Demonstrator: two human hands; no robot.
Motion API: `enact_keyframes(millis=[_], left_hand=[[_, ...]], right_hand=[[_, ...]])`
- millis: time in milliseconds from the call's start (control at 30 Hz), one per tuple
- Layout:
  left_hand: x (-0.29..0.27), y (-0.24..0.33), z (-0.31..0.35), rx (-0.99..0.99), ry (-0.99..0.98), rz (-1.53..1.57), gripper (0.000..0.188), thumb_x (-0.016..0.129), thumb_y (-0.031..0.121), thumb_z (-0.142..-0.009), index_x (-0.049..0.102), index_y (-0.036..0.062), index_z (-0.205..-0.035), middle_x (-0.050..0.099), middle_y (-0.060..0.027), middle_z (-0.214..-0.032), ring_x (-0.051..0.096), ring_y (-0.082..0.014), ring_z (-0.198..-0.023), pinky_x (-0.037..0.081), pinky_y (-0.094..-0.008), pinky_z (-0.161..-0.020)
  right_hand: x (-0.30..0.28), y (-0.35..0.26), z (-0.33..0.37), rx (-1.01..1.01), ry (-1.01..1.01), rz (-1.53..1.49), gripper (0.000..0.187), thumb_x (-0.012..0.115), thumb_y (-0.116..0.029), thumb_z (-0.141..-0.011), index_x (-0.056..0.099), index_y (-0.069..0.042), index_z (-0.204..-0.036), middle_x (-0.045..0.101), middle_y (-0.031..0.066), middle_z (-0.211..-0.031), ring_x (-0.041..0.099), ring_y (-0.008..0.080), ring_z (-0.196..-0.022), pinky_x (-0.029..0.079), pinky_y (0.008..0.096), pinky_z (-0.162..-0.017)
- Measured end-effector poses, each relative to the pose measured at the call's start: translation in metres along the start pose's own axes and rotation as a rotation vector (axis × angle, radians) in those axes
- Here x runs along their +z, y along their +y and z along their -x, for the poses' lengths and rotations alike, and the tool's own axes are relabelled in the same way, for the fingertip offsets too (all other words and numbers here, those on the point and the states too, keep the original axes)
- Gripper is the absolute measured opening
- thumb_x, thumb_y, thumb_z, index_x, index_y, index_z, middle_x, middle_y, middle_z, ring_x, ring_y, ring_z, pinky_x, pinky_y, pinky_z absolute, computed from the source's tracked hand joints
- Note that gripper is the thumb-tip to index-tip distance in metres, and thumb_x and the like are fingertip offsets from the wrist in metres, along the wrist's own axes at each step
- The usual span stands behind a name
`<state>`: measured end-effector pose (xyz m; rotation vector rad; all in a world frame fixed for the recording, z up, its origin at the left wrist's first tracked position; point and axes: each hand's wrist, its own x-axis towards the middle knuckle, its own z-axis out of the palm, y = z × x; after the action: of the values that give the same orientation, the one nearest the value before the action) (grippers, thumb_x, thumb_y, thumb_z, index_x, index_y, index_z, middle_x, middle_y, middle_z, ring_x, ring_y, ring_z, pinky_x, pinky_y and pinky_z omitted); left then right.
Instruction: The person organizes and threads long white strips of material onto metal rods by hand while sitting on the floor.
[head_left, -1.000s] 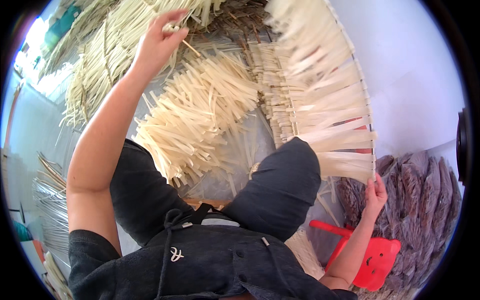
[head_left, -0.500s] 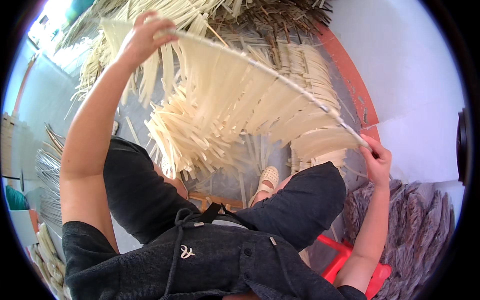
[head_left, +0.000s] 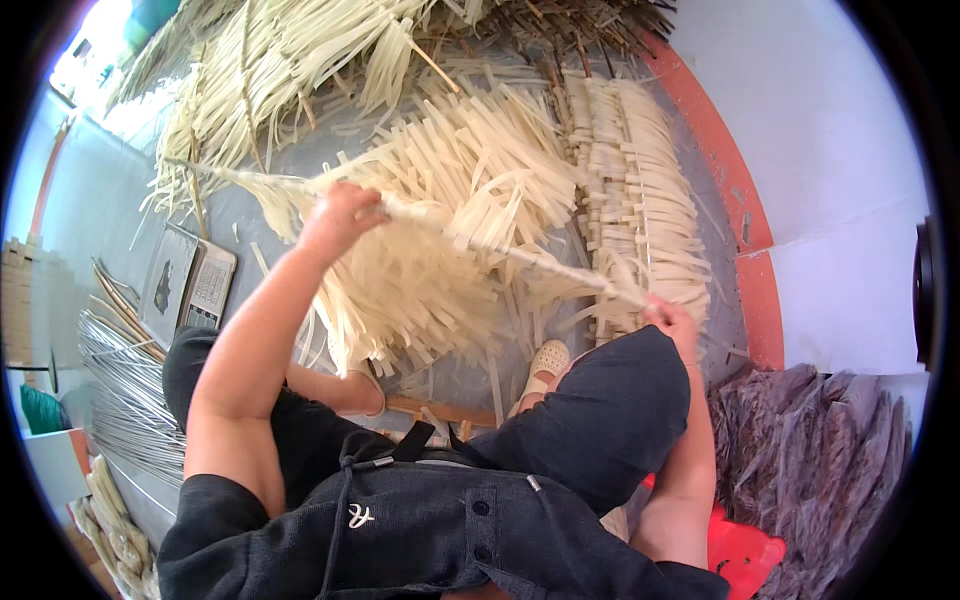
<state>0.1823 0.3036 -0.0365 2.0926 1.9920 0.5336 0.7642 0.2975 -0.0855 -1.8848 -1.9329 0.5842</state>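
A thin rod (head_left: 545, 262) fringed with pale, flat strips stretches across in front of me, its left end reaching beyond my grip and slanting down to the right. Partway along it my left hand (head_left: 345, 215) is closed around it. At its right end, near my knee, my right hand (head_left: 674, 322) pinches it. Strips hang from the rod, blurred by motion, over a heap of loose pale strips (head_left: 480, 150) on the floor. Where the hanging fringe ends and the heap begins, I cannot tell.
Fringed panels (head_left: 665, 210) lie stacked at the right, beside the white wall (head_left: 840, 200). More fringed rods (head_left: 290, 70) are piled at the far left. A laptop (head_left: 190, 278) and metal wires (head_left: 135, 385) lie at left. A brown bundle (head_left: 805, 470) and red plastic stool (head_left: 745, 555) are at right.
The fringed rod has come down and nearer to level. My left hand has moved lower and to the right, now farther from the rod's left end; my right hand has shifted left and slightly down.
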Motion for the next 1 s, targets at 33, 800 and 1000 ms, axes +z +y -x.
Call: enact_keyframes(millis=[33, 800, 1000], left_hand=[[-0.017, 0.008, -0.010, 0.050, 0.020, 0.006, 0.032, 0.073, 0.033, -0.081, 0.069, 0.0093, -0.102, 0.066, -0.0105, -0.099, 0.057, -0.0309, -0.105, 0.046, -0.0409, -0.093], [0.049, 0.012, 0.005, -0.028, -0.469, -0.029, 0.049, 0.077, 0.038, -0.076, 0.067, 0.0025, -0.108, 0.069, -0.0164, -0.098, 0.064, -0.0257, -0.095, 0.048, -0.0379, -0.085], [-0.004, 0.042, -0.034, -0.126, -0.461, 0.152, 0.036, 0.074, 0.034, -0.083, 0.068, 0.0017, -0.098, 0.065, -0.0099, -0.082, 0.059, -0.0158, -0.076, 0.048, -0.0313, -0.071]], right_hand=[[-0.025, -0.025, 0.002, -0.023, 0.065, -0.030, 0.034, 0.076, -0.026, -0.078, 0.072, -0.007, -0.106, 0.059, 0.0020, -0.078, 0.052, 0.0117, -0.071, 0.043, 0.0268, -0.066], [-0.009, 0.021, 0.012, 0.168, -0.151, 0.174, 0.057, 0.067, -0.056, -0.079, 0.064, -0.001, -0.064, 0.057, 0.0153, -0.060, 0.055, 0.0267, -0.055, 0.042, 0.0376, -0.056], [-0.040, -0.006, 0.002, 0.104, 0.108, 0.197, 0.050, 0.067, -0.049, -0.080, 0.064, -0.001, -0.066, 0.057, 0.0135, -0.059, 0.054, 0.0244, -0.053, 0.042, 0.0373, -0.055]])
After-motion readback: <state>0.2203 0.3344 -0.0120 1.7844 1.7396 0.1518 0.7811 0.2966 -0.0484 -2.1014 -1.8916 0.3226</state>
